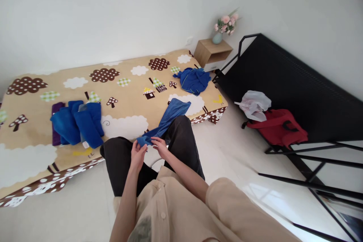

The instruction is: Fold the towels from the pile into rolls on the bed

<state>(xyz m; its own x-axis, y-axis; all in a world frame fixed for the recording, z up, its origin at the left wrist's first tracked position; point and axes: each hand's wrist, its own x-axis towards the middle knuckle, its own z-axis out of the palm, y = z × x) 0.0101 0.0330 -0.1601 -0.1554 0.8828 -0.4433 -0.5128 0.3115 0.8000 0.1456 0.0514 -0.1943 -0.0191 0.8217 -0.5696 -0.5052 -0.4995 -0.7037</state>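
A long piece of blue cloth (172, 113) stretches from the bed's front edge towards my lap; its exact kind is not clear. My left hand (138, 154) grips its near left end between thumb and fingers. On the other side of that end, my right hand (159, 146) pinches the cloth too. Both hands are above the gap between my knees. Left of my knees, a group of folded blue and purple cloths (76, 123) lies on the bed, a small white label showing at the front. A crumpled blue garment (194, 80) rests at the bed's right end.
The bed (124, 96) has a beige patterned cover and runs along the wall. Right of it stands a wooden nightstand (211, 50) with a vase of pink flowers (217, 38). A black metal-framed piece (283, 94) holds a red bag (280, 126) and a white plastic bag (253, 104).
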